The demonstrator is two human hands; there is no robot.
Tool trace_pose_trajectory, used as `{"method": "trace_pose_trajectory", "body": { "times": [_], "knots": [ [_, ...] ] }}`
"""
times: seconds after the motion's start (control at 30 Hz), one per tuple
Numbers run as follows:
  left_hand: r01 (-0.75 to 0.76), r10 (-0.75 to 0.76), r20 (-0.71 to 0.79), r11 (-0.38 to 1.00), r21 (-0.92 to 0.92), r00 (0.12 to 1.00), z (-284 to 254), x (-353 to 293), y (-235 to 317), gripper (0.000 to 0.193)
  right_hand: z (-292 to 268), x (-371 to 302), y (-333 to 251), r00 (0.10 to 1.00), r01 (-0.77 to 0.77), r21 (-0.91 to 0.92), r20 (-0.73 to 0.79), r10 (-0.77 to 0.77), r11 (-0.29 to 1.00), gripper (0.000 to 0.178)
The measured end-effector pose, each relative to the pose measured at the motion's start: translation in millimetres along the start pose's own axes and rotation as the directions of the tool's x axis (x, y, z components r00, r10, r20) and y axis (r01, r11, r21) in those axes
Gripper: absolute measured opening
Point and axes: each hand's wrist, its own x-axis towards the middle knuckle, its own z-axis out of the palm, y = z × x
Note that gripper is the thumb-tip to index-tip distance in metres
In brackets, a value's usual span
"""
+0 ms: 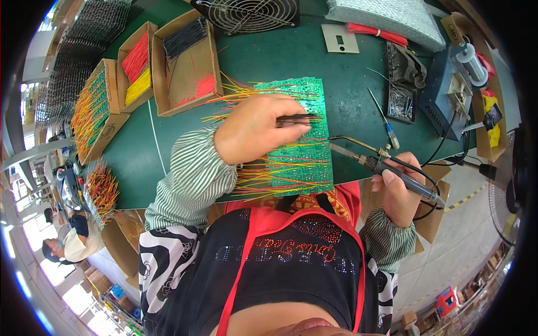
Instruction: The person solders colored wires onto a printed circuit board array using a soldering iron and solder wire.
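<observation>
A panel of green circuit boards [316, 172] lies on the bench in front of me. Red and yellow wires [255, 180] stick out from its left side. My left hand [249, 127] is over the upper part of the panel, closed on dark tweezers [294, 119]; what lies between their tips is too small to tell. On the right, my right hand [400, 190] grips a soldering iron [381, 168] with a thin bent feed tube fixed along it. Its tip is close to the right edge of the panel, beside the tube's end.
Cardboard trays [158, 73] of red, yellow and black wires stand at the back left, near a box of wired boards [92, 112]. A screwdriver [384, 119], a metal plate [339, 40] and a blue solder-feeding unit [445, 92] are to the right. A fan guard [246, 12] lies behind.
</observation>
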Motion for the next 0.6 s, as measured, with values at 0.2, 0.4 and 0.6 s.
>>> {"method": "trace_pose_trajectory", "body": {
  "times": [0.2,0.4,0.6],
  "knots": [
    [0.045,-0.046,-0.008,0.997,-0.065,0.999,7,0,0,0.021,-1,-3,0,1.000,-0.009,0.035,0.007,0.009,0.999,0.014],
    [0.130,-0.130,-0.129,0.991,-0.014,0.983,6,-26,3,0.015,2,-3,0,1.000,-0.023,0.021,0.002,0.023,1.000,0.013],
    [0.195,-0.184,-0.094,0.972,0.129,0.978,4,-56,0,0.013,9,-11,4,0.996,-0.029,-0.056,0.082,0.034,0.998,0.016]
  ]
}}
